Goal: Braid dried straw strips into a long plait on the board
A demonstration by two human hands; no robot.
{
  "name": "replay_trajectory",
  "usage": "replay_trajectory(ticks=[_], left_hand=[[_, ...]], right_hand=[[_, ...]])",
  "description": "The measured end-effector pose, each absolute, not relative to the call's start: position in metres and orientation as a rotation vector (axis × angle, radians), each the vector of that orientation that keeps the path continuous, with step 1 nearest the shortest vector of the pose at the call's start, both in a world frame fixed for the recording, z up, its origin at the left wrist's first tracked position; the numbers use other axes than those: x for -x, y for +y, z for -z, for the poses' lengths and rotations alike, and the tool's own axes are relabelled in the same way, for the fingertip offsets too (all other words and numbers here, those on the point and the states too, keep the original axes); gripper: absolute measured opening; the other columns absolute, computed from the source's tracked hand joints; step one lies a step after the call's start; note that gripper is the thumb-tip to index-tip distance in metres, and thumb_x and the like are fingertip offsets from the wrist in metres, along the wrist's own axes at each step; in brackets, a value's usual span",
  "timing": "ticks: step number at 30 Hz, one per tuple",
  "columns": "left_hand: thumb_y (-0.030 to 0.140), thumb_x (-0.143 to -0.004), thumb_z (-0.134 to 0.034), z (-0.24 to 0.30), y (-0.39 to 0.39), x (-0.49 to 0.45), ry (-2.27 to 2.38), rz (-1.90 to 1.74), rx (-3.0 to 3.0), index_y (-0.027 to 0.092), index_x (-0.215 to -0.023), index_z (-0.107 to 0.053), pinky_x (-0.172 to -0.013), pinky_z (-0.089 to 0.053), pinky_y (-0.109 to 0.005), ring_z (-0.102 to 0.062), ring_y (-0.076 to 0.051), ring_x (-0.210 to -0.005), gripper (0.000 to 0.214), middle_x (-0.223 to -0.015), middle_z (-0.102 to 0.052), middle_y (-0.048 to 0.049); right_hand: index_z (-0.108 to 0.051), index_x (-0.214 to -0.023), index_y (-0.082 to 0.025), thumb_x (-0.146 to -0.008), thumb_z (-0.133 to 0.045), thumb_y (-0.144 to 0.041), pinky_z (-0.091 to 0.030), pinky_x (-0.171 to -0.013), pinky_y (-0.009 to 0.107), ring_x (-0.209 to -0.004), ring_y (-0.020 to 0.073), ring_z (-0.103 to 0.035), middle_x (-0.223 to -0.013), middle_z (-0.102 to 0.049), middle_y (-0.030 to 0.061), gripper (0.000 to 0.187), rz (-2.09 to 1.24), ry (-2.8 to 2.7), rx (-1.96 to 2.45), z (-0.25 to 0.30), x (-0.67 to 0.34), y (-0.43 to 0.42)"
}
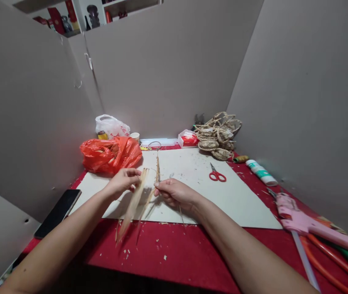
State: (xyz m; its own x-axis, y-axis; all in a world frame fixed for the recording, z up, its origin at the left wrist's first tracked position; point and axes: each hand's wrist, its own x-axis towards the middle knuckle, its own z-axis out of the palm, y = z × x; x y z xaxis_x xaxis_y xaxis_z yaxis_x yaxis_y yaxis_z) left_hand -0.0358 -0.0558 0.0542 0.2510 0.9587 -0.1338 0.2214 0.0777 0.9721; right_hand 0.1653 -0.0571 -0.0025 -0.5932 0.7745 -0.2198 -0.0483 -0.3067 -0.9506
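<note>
My left hand is closed on a flat, pale strip of dried husk, which hangs down toward the table's front edge and looks smeared by motion. Just to the right, my right hand pinches the lower part of a thin braid of dried fibre. The braid points away from me, and loose strands trail below the fingers. Both hands are over a white sheet on the red cloth.
Red-handled scissors lie right of my hands. An orange plastic bag sits at the left, a black phone nearer me. Coiled woven pieces are heaped at the back right. A pink glue gun and pliers handles lie at the right.
</note>
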Motion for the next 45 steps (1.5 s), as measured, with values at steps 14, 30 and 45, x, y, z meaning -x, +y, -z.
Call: replay_trajectory(ticks=[14, 30, 45], left_hand=[[0.021, -0.056, -0.063, -0.029, -0.062, 0.004, 1.216, -0.828, -1.372, 0.015, -0.067, -0.051, -0.047, -0.035, -0.02, -0.044, -0.006, -0.043, 0.018, -0.053, -0.052, 0.0047], [0.019, -0.05, -0.069, -0.026, -0.065, 0.005, 1.102, -0.904, -1.269, 0.015, -0.066, -0.051, -0.044, -0.028, -0.018, -0.039, -0.004, -0.041, 0.024, -0.049, -0.048, 0.0075], [0.024, -0.052, -0.078, -0.026, -0.067, 0.009, 1.047, -0.873, -1.216, 0.014, -0.073, -0.051, -0.047, -0.034, -0.017, -0.046, -0.005, -0.045, 0.036, -0.054, -0.055, 0.004]], right_hand=[[-0.036, -0.053, -0.019, -0.074, -0.063, -0.049, -0.009, -0.033, 0.023, -0.032, 0.0028, -0.017, -0.038, -0.026, -0.0105, 0.045, -1.816, -1.475, 0.936, 0.0, -0.163, -0.061], [-0.036, -0.052, -0.019, -0.069, -0.067, -0.044, -0.007, -0.036, 0.025, -0.033, 0.0021, -0.015, -0.037, -0.025, -0.0108, 0.043, -1.681, -1.455, 1.068, 0.002, -0.155, -0.063], [-0.048, -0.055, -0.016, -0.068, -0.067, -0.047, -0.007, -0.036, 0.025, -0.034, 0.0026, -0.014, -0.037, -0.025, -0.0106, 0.039, -1.688, -1.48, 1.066, 0.001, -0.155, -0.064]])
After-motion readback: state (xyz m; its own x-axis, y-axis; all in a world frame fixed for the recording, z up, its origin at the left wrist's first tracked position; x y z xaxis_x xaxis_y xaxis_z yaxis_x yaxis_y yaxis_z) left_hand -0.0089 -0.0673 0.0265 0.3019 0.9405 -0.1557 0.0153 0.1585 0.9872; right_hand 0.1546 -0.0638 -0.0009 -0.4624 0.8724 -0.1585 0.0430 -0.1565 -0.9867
